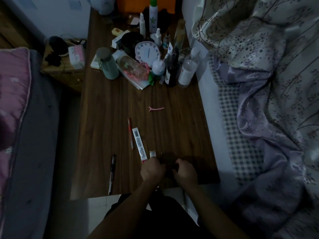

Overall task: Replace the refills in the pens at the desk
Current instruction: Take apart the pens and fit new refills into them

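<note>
You're looking down in dim light at a dark wood-grain table (103, 118), set between a grey mattress (38, 135) with a pink quilt (12, 83) on your left and a floral quilt (267, 75) over a checked sheet (231, 131) on your right; pale floor tiles (98, 209) show at its near edge

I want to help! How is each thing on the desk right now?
Red pen: lying flat, untouched.
Black pen: lying flat, near desk edge.
Refill packet: lying flat beside red pen.
Hair clip: lying flat, alone.
Left hand: curled round a dark thing.
Right hand: curled round its other end.
</note>
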The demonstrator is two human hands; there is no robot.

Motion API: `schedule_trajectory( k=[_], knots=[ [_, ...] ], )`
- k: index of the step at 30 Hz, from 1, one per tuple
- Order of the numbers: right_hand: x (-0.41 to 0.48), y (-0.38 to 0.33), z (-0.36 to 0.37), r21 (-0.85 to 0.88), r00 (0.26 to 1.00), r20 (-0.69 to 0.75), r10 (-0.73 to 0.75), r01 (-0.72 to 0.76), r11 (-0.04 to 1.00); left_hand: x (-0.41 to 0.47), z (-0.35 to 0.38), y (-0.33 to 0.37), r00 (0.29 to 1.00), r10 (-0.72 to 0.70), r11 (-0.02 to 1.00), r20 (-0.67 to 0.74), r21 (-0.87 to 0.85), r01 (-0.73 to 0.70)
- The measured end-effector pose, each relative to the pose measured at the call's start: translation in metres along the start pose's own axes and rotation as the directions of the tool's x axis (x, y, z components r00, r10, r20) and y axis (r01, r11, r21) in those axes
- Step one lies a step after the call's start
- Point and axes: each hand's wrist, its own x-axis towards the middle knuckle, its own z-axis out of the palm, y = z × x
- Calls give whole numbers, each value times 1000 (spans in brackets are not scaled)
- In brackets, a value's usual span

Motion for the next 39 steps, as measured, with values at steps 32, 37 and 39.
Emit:
schedule_trajectory(
  k=[32,37,39],
  knots=[
    [-4,-3,7,-124,990,-55,-127,120,985,-36,-61,-85,997,11,882,80,-471,28],
    [-4,-8,1,87,997,-60,-41,46,995,-41,-72,-86,997,48,911,66,-411,-17],
    [-6,-13,-3,188,998,-59,1,10,982,-42,-76,-83,997,72,930,38,-365,-54]
  ],
)
